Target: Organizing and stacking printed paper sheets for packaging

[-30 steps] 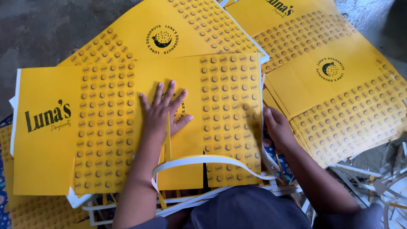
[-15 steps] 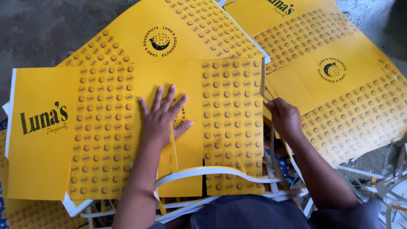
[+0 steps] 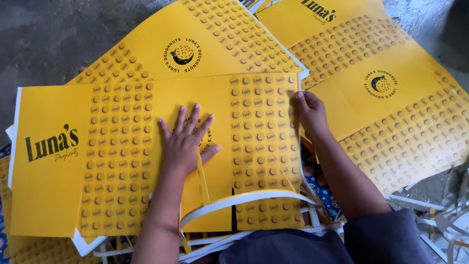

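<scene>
Other yellow printed carton sheets lie fanned across the grey concrete floor. White paper trim strips are scattered at lower right, beside blue patterned fabric.

Grey concrete floor carries stacked yellow printed sheets and white paper strips.

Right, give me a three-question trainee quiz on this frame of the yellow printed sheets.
1. True or false: the left hand lies flat, fingers spread, on the top yellow sheet.
2. Where is the right hand? A. at the top sheet's right edge; B. on the grey floor; C. lifting a white strip.
3. Fill in: the curved white strip lies across the top sheet's ____ edge, nearest the person.

Key: 1 true; 2 A; 3 lower.
</scene>
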